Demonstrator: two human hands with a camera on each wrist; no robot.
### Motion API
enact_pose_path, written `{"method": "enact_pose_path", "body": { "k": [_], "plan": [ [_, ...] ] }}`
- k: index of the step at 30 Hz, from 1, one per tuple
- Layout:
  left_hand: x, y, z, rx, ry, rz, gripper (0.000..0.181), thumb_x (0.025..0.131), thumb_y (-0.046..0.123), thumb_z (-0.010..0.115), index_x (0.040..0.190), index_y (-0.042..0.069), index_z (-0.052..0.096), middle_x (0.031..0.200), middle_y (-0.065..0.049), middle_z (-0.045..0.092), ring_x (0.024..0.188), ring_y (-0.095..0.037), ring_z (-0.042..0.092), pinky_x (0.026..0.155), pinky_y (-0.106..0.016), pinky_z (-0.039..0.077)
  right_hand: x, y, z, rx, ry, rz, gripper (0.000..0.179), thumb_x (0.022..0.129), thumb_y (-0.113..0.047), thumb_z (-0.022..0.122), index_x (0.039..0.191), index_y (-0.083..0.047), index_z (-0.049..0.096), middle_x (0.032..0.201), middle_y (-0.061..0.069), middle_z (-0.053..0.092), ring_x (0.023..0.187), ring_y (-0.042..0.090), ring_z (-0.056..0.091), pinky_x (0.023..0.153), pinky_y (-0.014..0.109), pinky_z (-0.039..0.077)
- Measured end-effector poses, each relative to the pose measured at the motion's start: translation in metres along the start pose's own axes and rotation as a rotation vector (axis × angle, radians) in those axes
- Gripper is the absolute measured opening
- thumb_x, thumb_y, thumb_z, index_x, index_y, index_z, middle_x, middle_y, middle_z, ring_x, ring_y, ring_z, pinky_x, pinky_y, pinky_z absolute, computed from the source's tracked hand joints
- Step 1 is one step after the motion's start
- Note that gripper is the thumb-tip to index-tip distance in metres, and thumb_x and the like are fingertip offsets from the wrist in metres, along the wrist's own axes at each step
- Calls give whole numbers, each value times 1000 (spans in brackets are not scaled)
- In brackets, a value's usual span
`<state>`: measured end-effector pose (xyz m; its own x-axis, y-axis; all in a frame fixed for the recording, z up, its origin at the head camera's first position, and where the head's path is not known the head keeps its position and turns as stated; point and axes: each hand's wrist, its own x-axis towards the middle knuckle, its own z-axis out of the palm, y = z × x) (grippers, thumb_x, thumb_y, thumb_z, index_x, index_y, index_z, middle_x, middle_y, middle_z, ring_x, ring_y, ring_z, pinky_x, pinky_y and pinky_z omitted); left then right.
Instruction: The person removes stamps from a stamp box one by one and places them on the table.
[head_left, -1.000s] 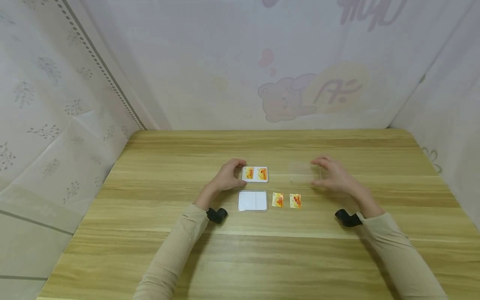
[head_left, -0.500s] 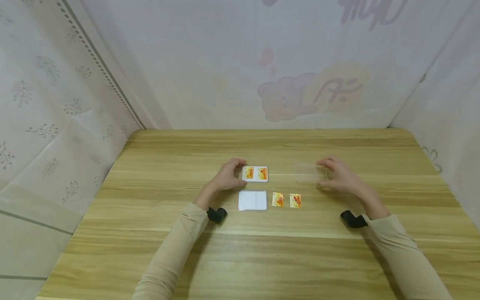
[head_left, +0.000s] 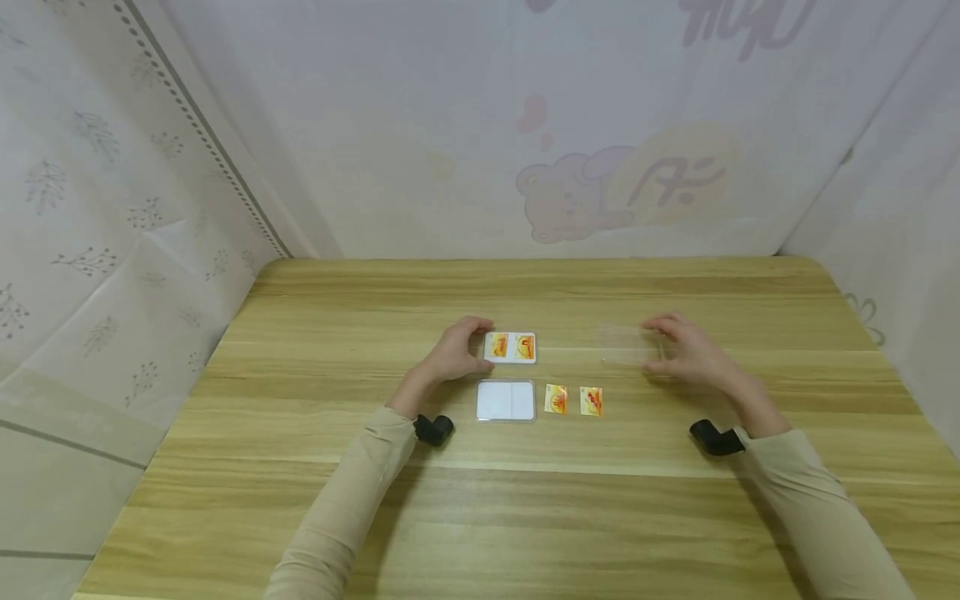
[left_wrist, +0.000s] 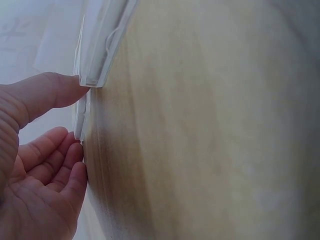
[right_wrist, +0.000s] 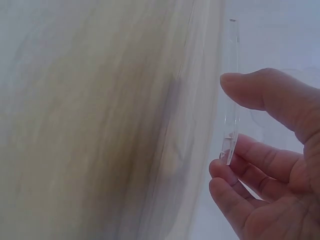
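A: What does the left hand (head_left: 453, 350) grasp?

B: The left end of the far case (head_left: 512, 350), gripped between the thumb, at the near edge, and the fingers, at the opposite edge. The case lies flat on the table (head_left: 465, 533). On its white face sit two orange-and-yellow inset cards (head_left: 525, 347), side by side with a white strip between them.

A: And the right hand (head_left: 686, 354)?

B: It pinches a clear cover (right_wrist: 230, 117) between thumb and fingertips. In the right wrist view the cover is seen edge-on and appears raised off the table; in the head view it is faint, to the right of the far case and well apart from it.

A: Where is the near case (head_left: 495, 400)?

B: On the person's side of the far case, just beside it and not touching. Its white face, split by a line, is framed by a transparent rim.

A: What lies to its right?

B: Two loose cards on the table, in a row: the first card (head_left: 557, 399) just beside the near case, the second card (head_left: 591, 401) a little farther right, the pair slightly apart. Both are printed in yellow and red.

A: And behind?

B: A pale cloth (head_left: 420, 167) with a printed bear (head_left: 562, 200).
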<state>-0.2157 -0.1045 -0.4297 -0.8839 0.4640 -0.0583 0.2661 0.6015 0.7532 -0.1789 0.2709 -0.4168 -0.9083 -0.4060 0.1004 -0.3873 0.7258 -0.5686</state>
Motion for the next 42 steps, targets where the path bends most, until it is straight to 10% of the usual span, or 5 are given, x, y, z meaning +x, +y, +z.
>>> {"method": "enact_pose_path", "body": {
  "k": [42],
  "plan": [
    [-1, 0, -1, 13, 0, 7, 65, 73, 2, 76, 130, -6, 46, 130, -17, 49, 123, -30, 43, 107, -40, 31, -1, 12, -6, -40, -78, 12, 57, 74, -8, 77, 121, 12, 52, 118, 29, 49, 109, 44, 46, 92, 58, 36]
  ]
}}
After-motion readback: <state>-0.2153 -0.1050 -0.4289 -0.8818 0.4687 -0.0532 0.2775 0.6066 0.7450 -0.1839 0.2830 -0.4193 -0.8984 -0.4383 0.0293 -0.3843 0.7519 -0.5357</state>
